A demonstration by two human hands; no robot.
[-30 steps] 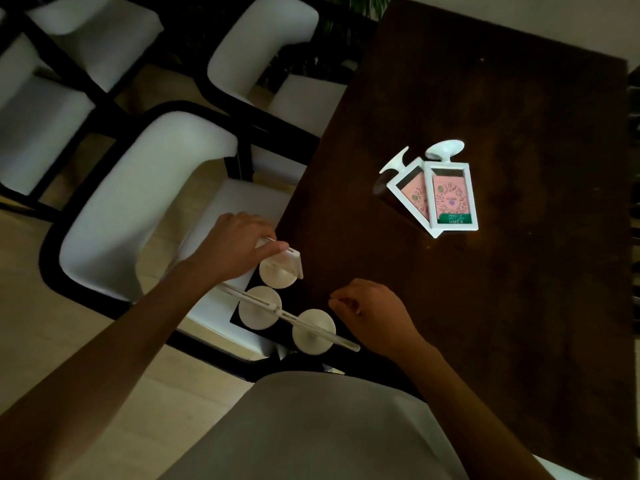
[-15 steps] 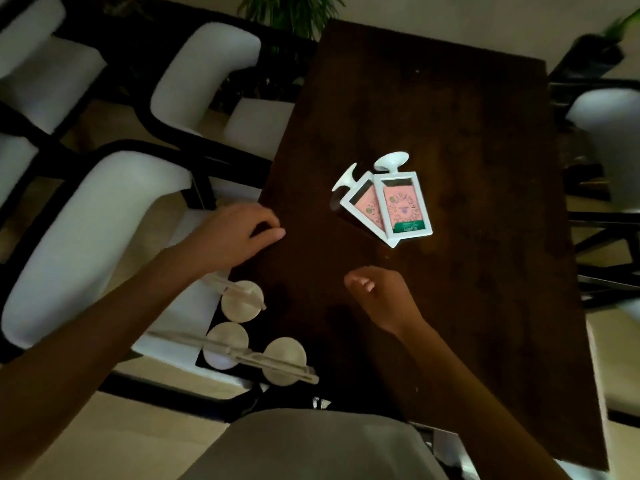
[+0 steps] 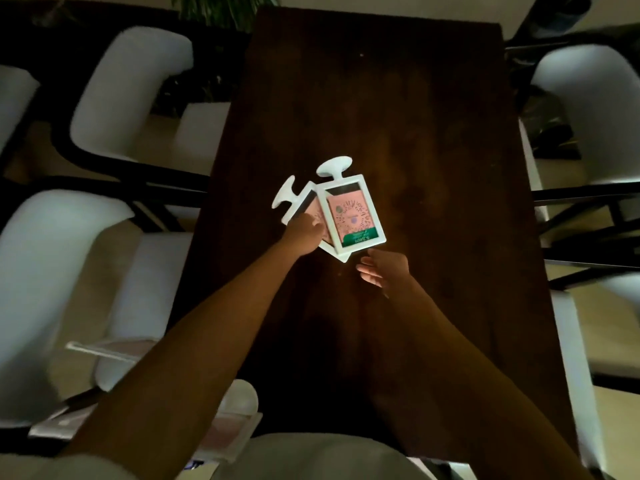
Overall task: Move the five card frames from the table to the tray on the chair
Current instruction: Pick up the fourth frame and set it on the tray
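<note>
Two white card frames lie overlapped on the dark wooden table [image 3: 381,98]. The upper frame [image 3: 351,216] shows a pink card with a green strip, its round base pointing away from me. The lower frame [image 3: 298,199] sticks out to the left beneath it. My left hand [image 3: 304,235] rests its fingers on the lower frame's pink card; a grip cannot be made out. My right hand [image 3: 382,268] hovers open just below the frames' near corner, touching nothing. More frames [image 3: 104,351] sit on the chair at the lower left, blurred and partly hidden behind my left arm.
White chairs with black frames line the left side, the nearest one [image 3: 41,271] holding the frames. Another white chair [image 3: 588,109] stands at the right of the table. A plant [image 3: 221,8] is beyond the far table edge.
My left hand has left the frames on the chair and reached forward onto the lower frame on the table. My right hand moved forward too and opened. My view shifted right and forward.
</note>
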